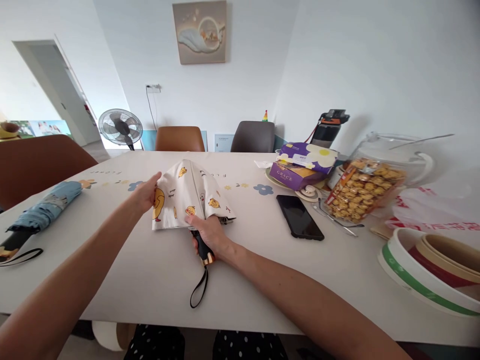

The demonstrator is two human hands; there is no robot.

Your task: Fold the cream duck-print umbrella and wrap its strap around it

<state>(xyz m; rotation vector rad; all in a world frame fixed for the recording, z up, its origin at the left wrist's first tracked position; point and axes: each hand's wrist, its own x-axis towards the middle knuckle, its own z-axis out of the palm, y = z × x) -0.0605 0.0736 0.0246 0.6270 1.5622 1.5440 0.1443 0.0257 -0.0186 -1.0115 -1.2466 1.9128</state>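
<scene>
A white folding umbrella (183, 195) with yellow duck prints lies over the table, its canopy collapsed but loose and fanned out. My right hand (210, 232) is wrapped round its black handle (203, 248), close below the canopy, with the thumb up on the fabric. From the handle's gold-coloured end a black wrist strap hangs toward the table's front edge. At the canopy's left edge, my left hand (147, 192) pinches the fabric; part of its fingers is hidden behind the cloth. A second umbrella (48, 206), light blue and folded, lies on the left of the table.
On the white table (247, 280) are a black phone (300, 216), purple tissue packs (300, 170), a bag of snacks (365, 190), a clear pitcher (390, 150) and rolls of tape (416, 270). Chairs (180, 138) and a fan (120, 127) stand behind.
</scene>
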